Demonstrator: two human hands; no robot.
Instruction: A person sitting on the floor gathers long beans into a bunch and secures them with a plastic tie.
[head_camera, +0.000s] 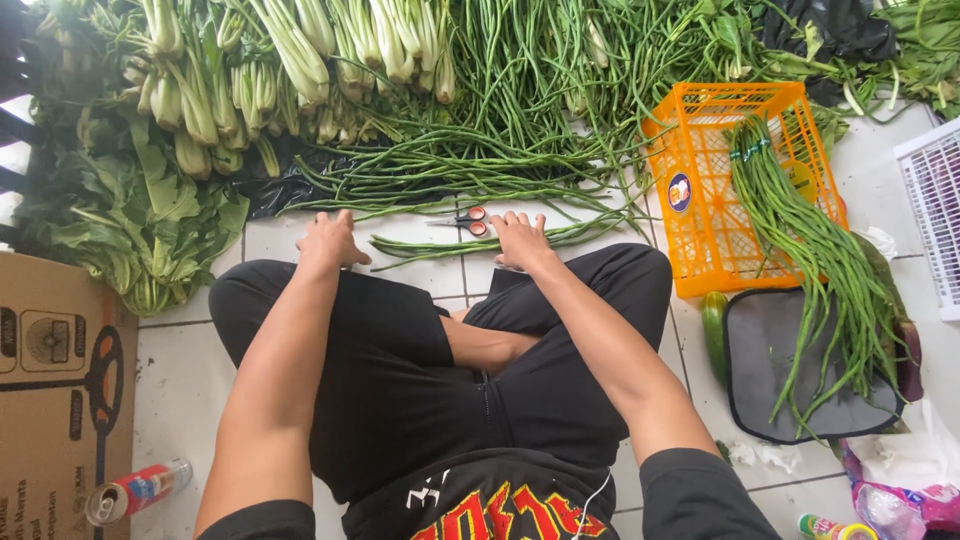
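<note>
I sit cross-legged on a white tiled floor. My left hand (331, 240) rests palm down on the floor, fingers apart, at the near edge of a spread of long green beans (470, 165). My right hand (521, 240) lies flat on a small bunch of long beans (440, 246) laid across the tiles in front of my knees. Red-handled scissors (466, 221) lie on the floor just left of my right hand, between the two hands. Neither hand grips anything.
Bok choy (250, 80) and leafy greens (130, 210) are piled at the back left. An orange plastic crate (700, 215) at right holds a tied bean bundle (810, 250) that spills onto a grey mat (760, 370). A cardboard box (60, 400) and a drink can (135, 490) sit at left.
</note>
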